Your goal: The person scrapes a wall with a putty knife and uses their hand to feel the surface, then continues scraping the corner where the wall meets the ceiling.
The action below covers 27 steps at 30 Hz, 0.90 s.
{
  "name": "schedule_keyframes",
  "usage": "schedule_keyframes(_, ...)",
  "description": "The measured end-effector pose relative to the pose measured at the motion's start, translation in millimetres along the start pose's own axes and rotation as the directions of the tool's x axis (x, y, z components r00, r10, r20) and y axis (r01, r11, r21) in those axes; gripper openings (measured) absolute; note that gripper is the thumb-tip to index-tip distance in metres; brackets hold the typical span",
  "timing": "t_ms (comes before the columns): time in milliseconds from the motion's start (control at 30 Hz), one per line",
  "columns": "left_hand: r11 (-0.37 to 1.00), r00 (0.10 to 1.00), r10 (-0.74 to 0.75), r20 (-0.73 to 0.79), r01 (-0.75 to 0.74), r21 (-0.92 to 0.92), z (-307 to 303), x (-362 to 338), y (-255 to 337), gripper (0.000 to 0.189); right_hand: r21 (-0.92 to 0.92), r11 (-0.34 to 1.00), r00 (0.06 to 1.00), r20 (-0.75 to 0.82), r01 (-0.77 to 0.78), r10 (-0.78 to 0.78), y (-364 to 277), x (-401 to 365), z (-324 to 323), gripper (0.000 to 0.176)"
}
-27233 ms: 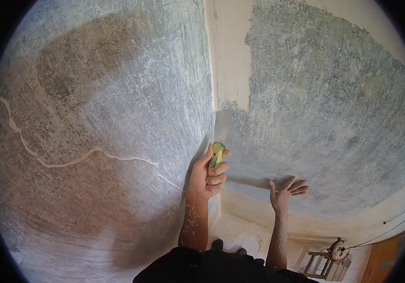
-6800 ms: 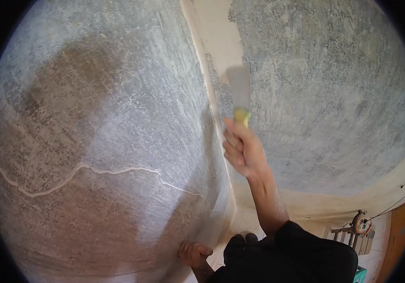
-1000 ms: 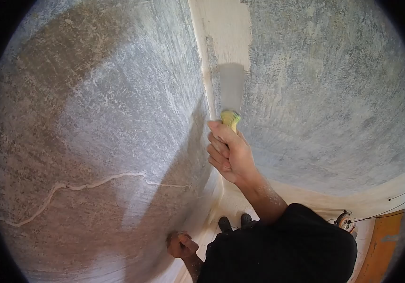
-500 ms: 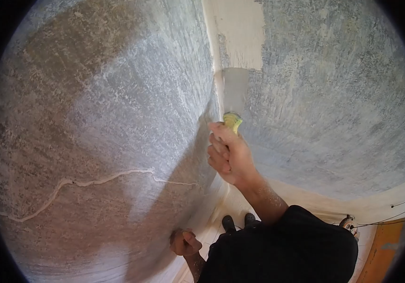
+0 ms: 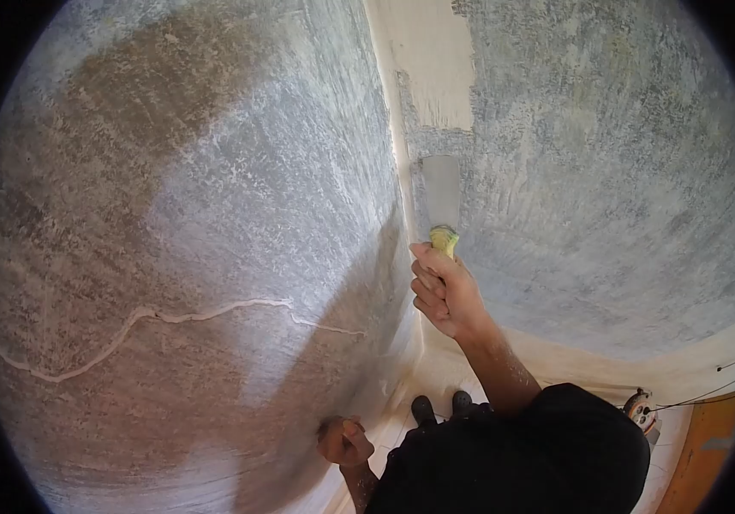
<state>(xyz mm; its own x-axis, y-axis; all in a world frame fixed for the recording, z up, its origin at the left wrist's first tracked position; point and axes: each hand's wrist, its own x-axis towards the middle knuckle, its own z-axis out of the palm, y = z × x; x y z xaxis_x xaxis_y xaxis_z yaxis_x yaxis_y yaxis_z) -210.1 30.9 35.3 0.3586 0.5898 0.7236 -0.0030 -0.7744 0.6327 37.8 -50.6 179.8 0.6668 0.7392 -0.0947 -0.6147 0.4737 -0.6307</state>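
My right hand (image 5: pixel 445 291) is closed around the yellow-green handle of a putty knife (image 5: pixel 442 188). Its wide grey blade points up along the right wall, just beside the corner. Above the blade, a pale filler strip (image 5: pixel 436 77) covers part of that wall. Low on the left, my left hand (image 5: pixel 346 440) is curled beside the left wall, with its fingers closed; what it holds, if anything, cannot be made out.
The mottled grey left wall (image 5: pixel 239 188) has a pale wavy filled line (image 5: pixel 196 316). Dark shoes (image 5: pixel 442 406) stand on the floor below. A round reel-like object (image 5: pixel 639 411) with thin cables and an orange-brown panel (image 5: pixel 700 445) lie at the lower right.
My right hand and the putty knife have moved right and down in view, away from the corner and the pale strip. More of the blade shows. My left hand stays curled.
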Motion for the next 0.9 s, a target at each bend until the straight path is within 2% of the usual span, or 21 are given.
schedule_keyframes(33, 1.000, 1.000, 0.001, 0.031, -0.001, -0.007, 0.3, -3.2, 0.2, 0.036, -0.012, 1.000, 1.000, -0.020, -0.009, 0.009, 0.2, -3.2, -3.2, 0.033)
schedule_keyframes(133, 0.993, 0.967, 0.053, 0.250, -0.024, -0.116, 4.6, 3.4, -0.2, 0.013, 0.016, 0.999, 0.983, 0.177, 0.047, -0.049, -4.0, -1.9, 0.8, 0.032)
schedule_keyframes(200, 0.985, 0.923, -0.013, 0.385, 0.078, -0.154, 20.6, 18.6, 16.4, 0.021, 0.009, 0.996, 0.979, 0.180, 0.091, -0.092, 1.9, 0.3, -7.9, 0.031)
schedule_keyframes(300, 0.949, 0.845, -0.094, 0.526, 0.236, -0.210, 49.9, 51.8, 45.2, 0.050, 0.006, 0.990, 0.980, 0.141, 0.140, -0.140, 17.9, 3.8, -13.0, 0.031)
schedule_keyframes(333, 0.926, 0.850, -0.113, 0.515, 0.278, -0.255, 61.9, 59.5, 51.0, 0.057, 0.004, 0.989, 0.982, 0.114, 0.151, -0.150, 22.2, 1.9, -14.0, 0.033)
schedule_keyframes(367, 0.899, 0.851, -0.135, 0.507, 0.320, -0.299, 73.3, 66.7, 56.9, 0.064, -0.087, 0.984, 0.983, 0.116, 0.155, -0.145, 22.1, -1.2, -17.2, 0.035)
schedule_keyframes(467, 0.930, 0.860, -0.055, 0.507, 0.229, -0.289, 99.8, 94.3, 80.0, 0.064, -0.346, 0.928, 0.988, 0.112, 0.136, -0.103, 15.0, -14.6, -27.8, 0.041)
schedule_keyframes(533, 0.934, 0.879, 0.038, 0.475, 0.138, -0.329, 115.1, 103.0, 84.6, 0.060, -0.504, 0.859, 0.994, 0.095, 0.092, -0.051, 6.7, -24.6, -29.0, 0.051)
schedule_keyframes(633, 0.919, 0.891, 0.136, 0.432, 0.049, -0.391, 134.1, 103.0, 84.7, 0.051, -0.417, 0.909, 0.985, 0.166, 0.021, 0.053, 8.2, -20.9, -48.4, 0.060)
schedule_keyframes(733, 0.930, 0.908, 0.154, 0.390, 0.001, -0.369, 145.6, 101.0, 84.9, 0.045, -0.446, 0.895, 0.982, 0.178, 0.029, 0.056, 11.5, -19.5, -64.7, 0.064)
schedule_keyframes(833, 0.951, 0.924, 0.128, 0.361, -0.011, -0.308, 147.3, 111.4, 90.1, 0.046, -0.489, 0.853, 0.979, 0.169, 0.180, -0.110, 11.7, -24.2, -76.2, 0.064)
schedule_keyframes(900, 0.962, 0.919, 0.091, 0.384, 0.018, -0.271, 143.6, 121.1, 85.3, 0.051, -0.604, 0.736, 0.952, 0.173, 0.306, -0.254, 9.1, -31.3, -95.3, 0.060)
